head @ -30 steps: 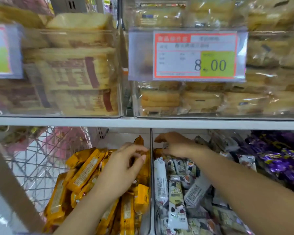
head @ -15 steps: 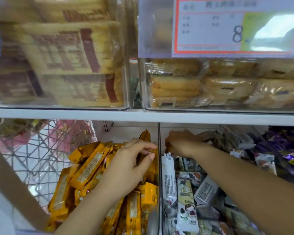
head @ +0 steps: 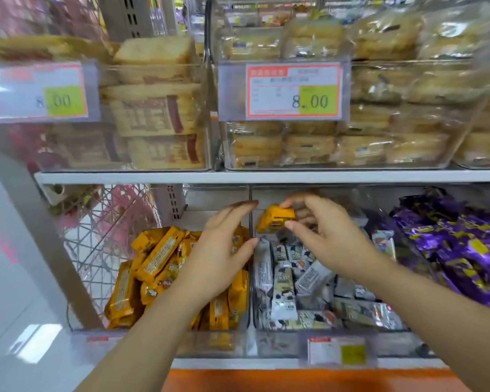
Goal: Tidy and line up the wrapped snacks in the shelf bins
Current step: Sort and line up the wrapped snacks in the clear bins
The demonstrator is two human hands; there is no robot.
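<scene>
On the store shelf (head: 238, 176), we note clear upper bins (head: 351, 154) stacked with wrapped pastries, and a price tag (head: 293, 90) reading 8.00. Below, the lower bins (head: 266, 345) sit side by side: yellow snacks (head: 159, 258) on the left, grey-white snacks (head: 294, 278) in the middle, purple snacks (head: 464, 250) on the right. All the piles lie jumbled, not lined up, so we judge the tidying far from done. A clear divider (head: 249, 312) splits the yellow packs from the grey-white.

The left hand (head: 215, 258) hovers over the yellow bin right by the divider. Its fingers and thumb are spread wide and hold nothing; we read it as ready to receive. The right hand (head: 331, 241) is above the back of the grey-white bin. Thumb and fingertips pinch one yellow snack (head: 275, 219) by its end, lifted clear of the pile, just right of the divider. It matches the yellow packs, so we judge it a stray that belongs in the left bin. Held tilted by one end, it leaves the other end free for the left hand. Risk: a slick wrapper may slip from so light a pinch.
</scene>
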